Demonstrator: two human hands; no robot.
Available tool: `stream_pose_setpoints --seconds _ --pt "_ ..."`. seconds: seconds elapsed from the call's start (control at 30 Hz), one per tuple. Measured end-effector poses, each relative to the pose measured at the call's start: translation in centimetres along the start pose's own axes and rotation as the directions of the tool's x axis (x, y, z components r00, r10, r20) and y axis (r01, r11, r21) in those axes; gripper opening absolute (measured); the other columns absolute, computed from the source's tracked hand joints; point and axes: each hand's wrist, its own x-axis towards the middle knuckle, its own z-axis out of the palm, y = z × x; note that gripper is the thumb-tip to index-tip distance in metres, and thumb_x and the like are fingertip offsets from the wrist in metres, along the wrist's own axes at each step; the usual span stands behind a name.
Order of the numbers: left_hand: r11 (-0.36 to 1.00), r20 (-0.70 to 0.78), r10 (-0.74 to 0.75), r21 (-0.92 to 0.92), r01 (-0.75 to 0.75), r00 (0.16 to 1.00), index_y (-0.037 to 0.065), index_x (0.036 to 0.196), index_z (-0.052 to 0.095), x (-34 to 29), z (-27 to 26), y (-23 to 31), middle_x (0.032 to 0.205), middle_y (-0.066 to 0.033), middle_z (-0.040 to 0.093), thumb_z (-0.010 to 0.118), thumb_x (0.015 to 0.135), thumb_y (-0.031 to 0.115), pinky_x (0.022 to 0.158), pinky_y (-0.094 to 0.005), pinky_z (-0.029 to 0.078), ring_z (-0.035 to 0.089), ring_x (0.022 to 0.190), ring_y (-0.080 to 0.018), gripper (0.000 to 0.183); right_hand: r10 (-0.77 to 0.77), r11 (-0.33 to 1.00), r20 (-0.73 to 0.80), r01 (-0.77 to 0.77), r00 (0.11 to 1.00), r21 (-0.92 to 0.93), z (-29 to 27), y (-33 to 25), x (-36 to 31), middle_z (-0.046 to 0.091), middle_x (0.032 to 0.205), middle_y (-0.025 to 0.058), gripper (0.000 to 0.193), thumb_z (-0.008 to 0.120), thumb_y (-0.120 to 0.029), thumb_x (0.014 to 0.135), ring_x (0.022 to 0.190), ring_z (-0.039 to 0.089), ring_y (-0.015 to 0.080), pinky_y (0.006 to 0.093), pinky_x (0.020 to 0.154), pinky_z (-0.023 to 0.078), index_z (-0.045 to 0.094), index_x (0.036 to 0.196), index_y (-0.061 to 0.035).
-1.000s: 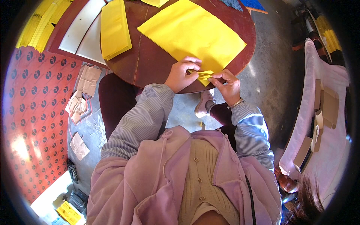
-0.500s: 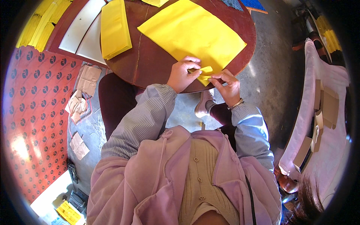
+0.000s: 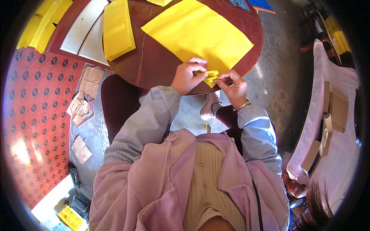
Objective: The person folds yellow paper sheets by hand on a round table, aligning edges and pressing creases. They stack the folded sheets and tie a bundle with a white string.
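Observation:
A big yellow paper sheet or stack of sheets lies flat on the round dark-red table. At its near corner, close to the table's front edge, is a small folded piece of yellow paper. My left hand pinches the left side of this folded piece between thumb and fingers. My right hand pinches its right end. Whether the folded piece is part of the big sheet or separate, I cannot tell.
A long folded yellow paper stack lies on the table's left part. White panels stand beyond it. A red patterned board is at the left, with brown paper pieces on the floor. Open cardboard boxes sit on a pale cloth at the right.
The folded yellow piece has changed shape slightly between my fingers. My right fingers have shifted a little; both hands keep their grip and place.

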Motion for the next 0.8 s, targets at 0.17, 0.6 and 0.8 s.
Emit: stream_pose_setpoints --seconds 0.17,0.6,0.8 --pt "0.995 -0.021 -0.09 0.04 0.091 0.996 -0.002 0.098 0.076 0.02 0.23 0.15 0.119 -0.015 0.073 0.079 0.088 0.01 0.095 -0.0348 0.056 0.072 0.109 -0.0266 0.016 -0.019 0.999 0.0 0.019 1.0 0.034 0.04 -0.17 -0.18 0.07 0.086 0.0048 0.014 0.085 -0.003 0.084 0.074 0.066 0.0104 0.0267 0.065 0.053 0.077 0.095 -0.0008" --pt "1.0 0.03 -0.024 -0.006 0.024 0.999 -0.001 0.099 0.073 -0.02 -0.35 -0.4 0.123 -0.0148 0.071 0.079 0.085 0.007 0.094 -0.0352 0.056 0.071 0.111 -0.0271 0.017 -0.011 0.999 0.048 0.013 0.999 -0.048 -0.43 0.0 0.06 0.072 0.085 0.0083 0.013 0.084 -0.007 0.085 0.075 0.071 0.0157 0.0286 0.066 0.055 0.078 0.094 0.0" --pt "0.999 0.011 0.016 0.032 -0.017 1.0 -0.001 0.098 0.074 -0.08 -0.08 -0.15 0.121 -0.0154 0.072 0.08 0.085 0.008 0.093 -0.0356 0.056 0.072 0.11 -0.0269 0.017 -0.005 1.0 0.02 0.005 1.0 -0.02 -0.06 0.26 -0.06 0.071 0.083 0.0063 0.016 0.085 -0.006 0.084 0.072 0.069 0.0131 0.027 0.065 0.054 0.078 0.098 -0.001"
